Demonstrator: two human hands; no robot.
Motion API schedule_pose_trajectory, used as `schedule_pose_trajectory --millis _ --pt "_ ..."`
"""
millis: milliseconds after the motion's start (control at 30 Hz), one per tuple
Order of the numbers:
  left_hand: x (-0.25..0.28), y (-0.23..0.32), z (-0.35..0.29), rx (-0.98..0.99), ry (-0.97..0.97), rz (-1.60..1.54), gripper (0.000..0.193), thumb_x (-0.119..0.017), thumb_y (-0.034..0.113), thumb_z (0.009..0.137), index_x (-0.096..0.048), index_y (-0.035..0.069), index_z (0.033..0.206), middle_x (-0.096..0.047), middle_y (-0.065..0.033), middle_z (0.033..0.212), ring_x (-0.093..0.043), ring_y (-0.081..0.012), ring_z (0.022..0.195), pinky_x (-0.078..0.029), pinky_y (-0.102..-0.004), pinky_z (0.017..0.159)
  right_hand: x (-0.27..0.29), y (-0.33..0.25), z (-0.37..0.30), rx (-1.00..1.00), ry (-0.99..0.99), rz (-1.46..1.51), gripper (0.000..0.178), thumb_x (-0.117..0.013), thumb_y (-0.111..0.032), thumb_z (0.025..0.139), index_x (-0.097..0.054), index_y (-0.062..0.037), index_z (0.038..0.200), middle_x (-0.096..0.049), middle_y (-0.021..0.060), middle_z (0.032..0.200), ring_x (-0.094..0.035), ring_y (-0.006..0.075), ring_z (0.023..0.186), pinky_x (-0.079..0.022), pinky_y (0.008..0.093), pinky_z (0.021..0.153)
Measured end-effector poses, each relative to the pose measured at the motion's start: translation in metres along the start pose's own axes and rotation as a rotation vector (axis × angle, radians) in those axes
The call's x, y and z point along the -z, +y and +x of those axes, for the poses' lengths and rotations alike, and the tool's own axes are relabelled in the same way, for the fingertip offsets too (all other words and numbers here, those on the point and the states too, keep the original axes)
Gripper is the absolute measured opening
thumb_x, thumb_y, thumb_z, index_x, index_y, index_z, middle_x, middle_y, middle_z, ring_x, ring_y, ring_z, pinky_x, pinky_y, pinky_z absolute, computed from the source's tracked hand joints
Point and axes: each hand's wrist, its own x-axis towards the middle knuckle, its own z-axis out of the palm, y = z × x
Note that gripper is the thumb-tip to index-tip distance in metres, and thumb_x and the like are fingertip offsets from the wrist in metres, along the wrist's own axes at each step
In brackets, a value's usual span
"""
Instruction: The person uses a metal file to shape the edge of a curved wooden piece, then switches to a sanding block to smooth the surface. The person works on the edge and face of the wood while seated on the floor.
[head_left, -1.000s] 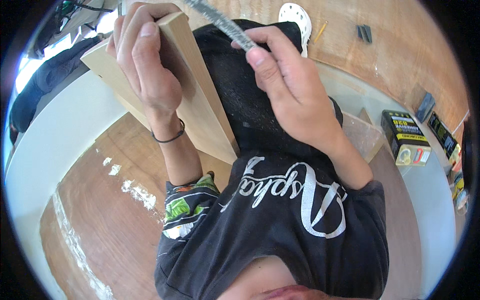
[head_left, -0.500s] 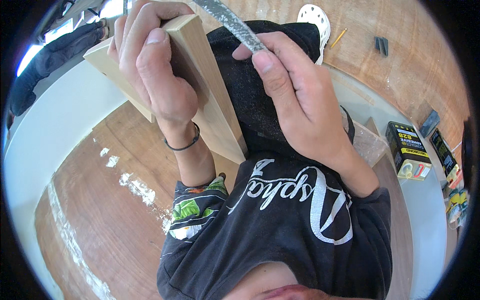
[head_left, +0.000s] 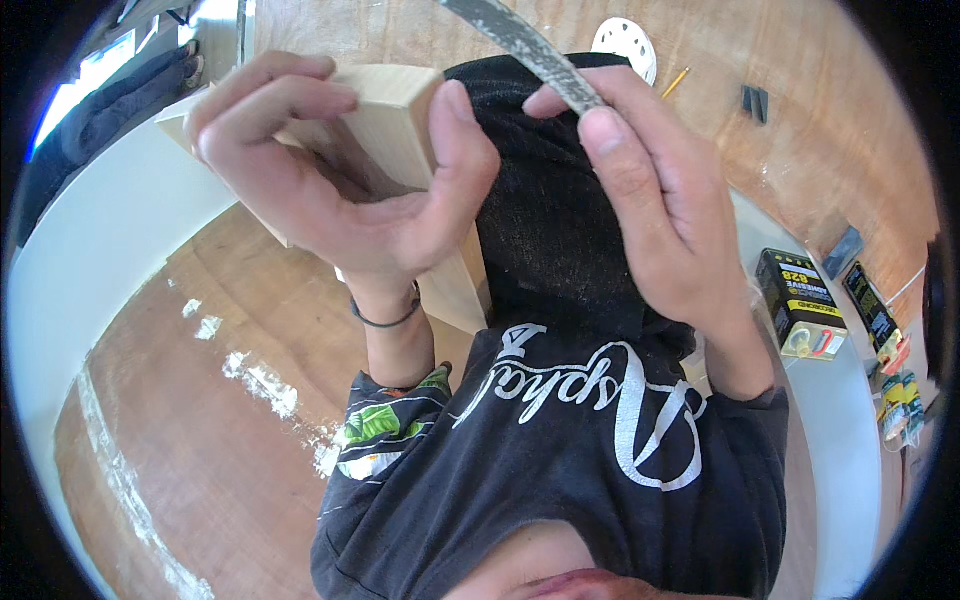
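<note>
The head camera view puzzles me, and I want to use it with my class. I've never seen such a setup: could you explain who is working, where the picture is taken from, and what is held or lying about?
There is no robot: these are a person's own bare hands. The camera sits on the head and looks down through a very wide lens, so straight edges bend. The left hand curls around the upper end of a pale wooden board; how firmly cannot be told. The right hand holds a narrow grey strip flecked with white. At lower left, white smears mark a brown panel. At right stands a black and yellow tin; farther up lies a yellow pencil.
</note>
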Motion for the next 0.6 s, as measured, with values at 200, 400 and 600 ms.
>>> schedule_pose_trajectory --millis 200,400,600 --pt "0.002 0.008 -0.021 -0.008 0.026 0.096 0.043 -0.077 0.011 0.075 -0.052 0.006 0.110 -0.048 -0.0060 0.105 -0.052 -0.0185 0.103 -0.038 -0.0409 0.107 0.024 -0.022 0.004 -0.036 -0.102 -0.343 0.033 -0.049 -0.030 0.104 -0.065 -0.0009 0.102 -0.058 0.0040 0.075 -0.048 0.0102 0.062 -0.036 0.0256 0.056" --pt "0.005 0.009 -0.027 0.034 0.058 -0.014 0.039 -0.078 0.010 0.067 -0.058 0.007 0.101 -0.051 -0.0062 0.107 -0.051 -0.0192 0.102 -0.034 -0.0470 0.112 0.026 -0.049 -0.005 -0.030 -0.173 -0.547 0.033 -0.050 -0.030 0.103 -0.063 -0.0003 0.095 -0.056 0.0068 0.071 -0.050 0.0147 0.056 -0.037 0.0276 0.053" --pt "0.004 0.010 -0.027 0.018 0.089 0.056 0.042 -0.082 0.009 0.062 -0.062 0.007 0.099 -0.058 -0.0057 0.100 -0.055 -0.0214 0.100 -0.038 -0.0478 0.109 0.016 -0.049 -0.018 -0.053 -0.116 -0.563 0.033 -0.051 -0.029 0.103 -0.062 0.0003 0.094 -0.054 0.0084 0.069 -0.053 0.0182 0.055 -0.040 0.0288 0.054"
